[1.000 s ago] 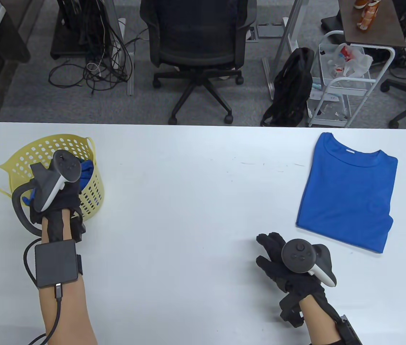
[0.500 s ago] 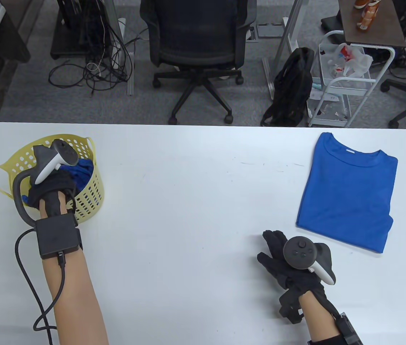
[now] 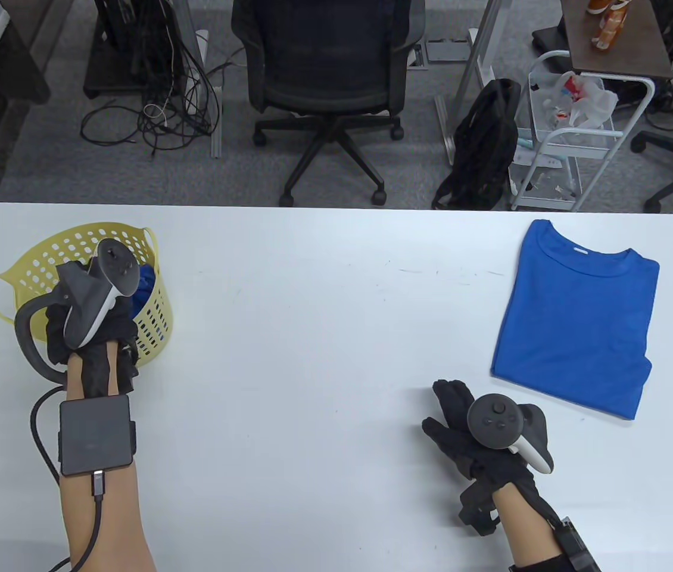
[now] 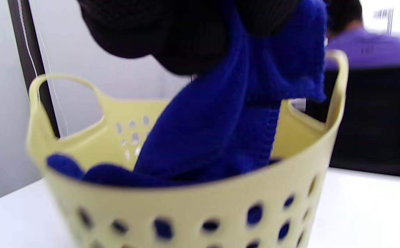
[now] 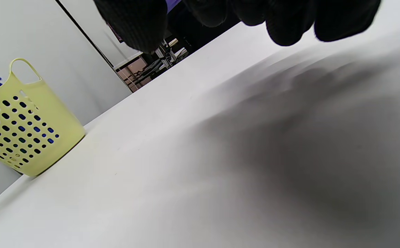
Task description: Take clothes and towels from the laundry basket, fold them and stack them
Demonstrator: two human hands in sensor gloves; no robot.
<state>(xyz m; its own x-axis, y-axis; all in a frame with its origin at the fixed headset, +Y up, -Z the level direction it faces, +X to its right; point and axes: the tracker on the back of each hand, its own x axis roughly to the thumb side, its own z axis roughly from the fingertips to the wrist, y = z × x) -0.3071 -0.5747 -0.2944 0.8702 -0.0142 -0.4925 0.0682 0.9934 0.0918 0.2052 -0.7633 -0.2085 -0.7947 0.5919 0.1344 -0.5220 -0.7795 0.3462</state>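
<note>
We note the table view looks down from above. The left wrist view sits close against the yellow basket [image 4: 193, 206]; the right wrist view skims the table [image 5: 255, 155], sharing that basket at a distance.

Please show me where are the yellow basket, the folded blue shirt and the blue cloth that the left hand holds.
yellow basket [image 3: 155, 333]: table view, on its perforated right wall.
folded blue shirt [image 3: 575, 322]: table view, on the middle of its chest.
blue cloth [image 4: 206, 131]: left wrist view, on the part hanging below the fingers.
</note>
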